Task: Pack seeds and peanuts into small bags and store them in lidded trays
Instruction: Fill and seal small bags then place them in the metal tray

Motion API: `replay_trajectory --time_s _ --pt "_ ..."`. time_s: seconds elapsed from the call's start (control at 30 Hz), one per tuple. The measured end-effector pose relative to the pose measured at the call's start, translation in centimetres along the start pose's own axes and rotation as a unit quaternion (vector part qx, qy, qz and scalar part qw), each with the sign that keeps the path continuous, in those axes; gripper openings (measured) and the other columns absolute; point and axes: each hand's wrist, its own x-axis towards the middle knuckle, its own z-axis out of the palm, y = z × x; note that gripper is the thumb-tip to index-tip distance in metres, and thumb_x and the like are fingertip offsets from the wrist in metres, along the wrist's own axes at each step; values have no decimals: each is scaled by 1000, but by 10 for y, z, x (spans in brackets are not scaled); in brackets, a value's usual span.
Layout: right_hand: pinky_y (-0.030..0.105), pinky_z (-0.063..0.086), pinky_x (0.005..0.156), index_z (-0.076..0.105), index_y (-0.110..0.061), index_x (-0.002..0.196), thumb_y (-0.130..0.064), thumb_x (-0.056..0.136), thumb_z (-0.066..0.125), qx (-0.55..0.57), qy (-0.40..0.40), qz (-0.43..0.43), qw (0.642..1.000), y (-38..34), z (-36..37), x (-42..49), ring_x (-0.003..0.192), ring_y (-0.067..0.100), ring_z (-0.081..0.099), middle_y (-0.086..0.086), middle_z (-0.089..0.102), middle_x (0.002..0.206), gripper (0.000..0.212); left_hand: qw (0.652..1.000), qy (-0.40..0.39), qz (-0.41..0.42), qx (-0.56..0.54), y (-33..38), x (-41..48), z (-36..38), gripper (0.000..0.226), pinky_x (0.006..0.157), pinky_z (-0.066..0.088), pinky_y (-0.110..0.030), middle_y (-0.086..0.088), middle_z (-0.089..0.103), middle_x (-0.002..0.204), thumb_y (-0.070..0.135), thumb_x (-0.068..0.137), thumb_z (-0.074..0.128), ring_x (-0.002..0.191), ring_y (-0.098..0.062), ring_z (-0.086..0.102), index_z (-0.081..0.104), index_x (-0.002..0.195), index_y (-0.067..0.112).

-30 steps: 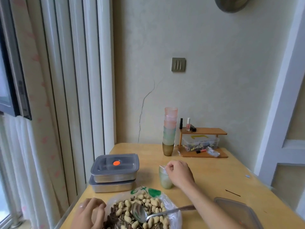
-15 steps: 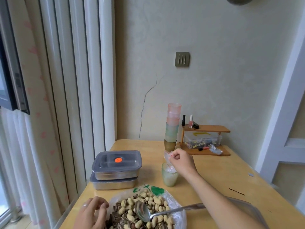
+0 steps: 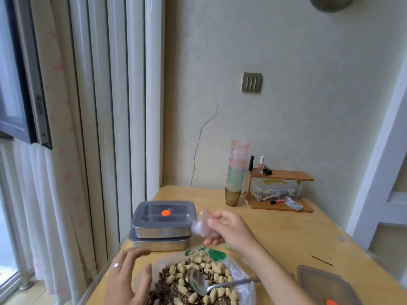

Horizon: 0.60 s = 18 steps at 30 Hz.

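The right hand [image 3: 228,230] pinches a small clear bag [image 3: 200,224] between thumb and fingertips, holding it in the air just right of the stack of two lidded steel trays [image 3: 161,231]. The film looks crumpled, thin and nearly weightless; it will likely cling shut and slip. It is probably best taken at the mouth edge, one side in each hand, so it opens for filling. The left hand [image 3: 127,276] hangs spread and holding nothing, in front of the trays and just left of the heap of peanuts and sunflower seeds [image 3: 180,270].

That heap lies on one large plastic bag [image 3: 247,289] spread flat on the desk [image 3: 275,238], in front of the trays. The shells are dry, light and loose, so they should scoop easily but scatter if tipped fast. One metal spoon [image 3: 197,281] rests bowl-up on the heap, its handle pointing away from the trays.

By count: one small bag, one spoon, two closed trays, and one more grey lid [image 3: 326,285] far to the right of them, partly cut off by the frame.
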Motion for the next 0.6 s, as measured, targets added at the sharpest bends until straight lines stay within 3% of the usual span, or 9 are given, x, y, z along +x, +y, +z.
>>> replay_trajectory --time_s 0.07,0.13,0.2,0.27,0.33,0.47,0.53,0.6 --pt "29 60 71 62 -2 112 -17 104 60 65 -96 25 993 -4 13 -20 79 26 76 13 79 91 18 998 -38 12 -42 23 7 -1 39 87 47 -14 23 64 118 52 88 54 113 2 60 67 120 33" --pt "32 57 72 61 -4 107 -18 103 62 109 -131 31 985 -1 26 -31 80 28 75 13 78 91 15 985 -115 -31 -126 49 15 4 50 91 50 -15 26 65 126 57 88 63 120 6 59 63 132 33" --pt "32 56 75 62 -11 102 -18 102 64 152 -131 32 979 3 36 -32 80 25 73 11 76 91 8 948 -202 -120 -216 65 24 14 54 93 52 -22 24 67 125 57 81 75 120 7 60 63 130 37" --pt "32 57 77 65 -10 100 -16 100 65 189 -104 39 976 8 41 -26 77 19 69 7 75 90 6 917 -241 -182 -263 69 34 25 46 90 58 -33 3 76 113 52 77 85 105 -10 71 73 114 28" --pt "30 56 72 68 -4 99 -15 99 67 195 -45 48 979 13 41 -18 72 15 66 6 74 86 11 903 -216 -235 -288 64 42 31 40 73 58 -32 -15 77 88 45 74 90 78 -24 69 77 95 14" --pt "24 51 64 71 -5 94 -15 97 70 167 5 55 984 19 34 -4 72 14 64 5 72 82 11 890 -191 -288 -298 48 42 36 48 60 46 -26 -16 63 66 58 61 86 60 -20 57 70 66 13" --pt "26 53 67 72 -5 97 -17 97 71 151 -17 66 986 20 28 0 74 14 66 5 72 82 12 889 -180 -280 -315 45 39 37 44 60 47 -24 -17 63 69 52 72 84 61 -19 61 70 67 11" --pt "28 55 70 72 -3 100 -16 97 71 140 -47 70 987 19 19 2 74 15 68 5 73 82 13 877 -136 -299 -351 41 38 36 30 67 54 -31 -18 66 76 33 85 84 69 -23 66 76 78 5"
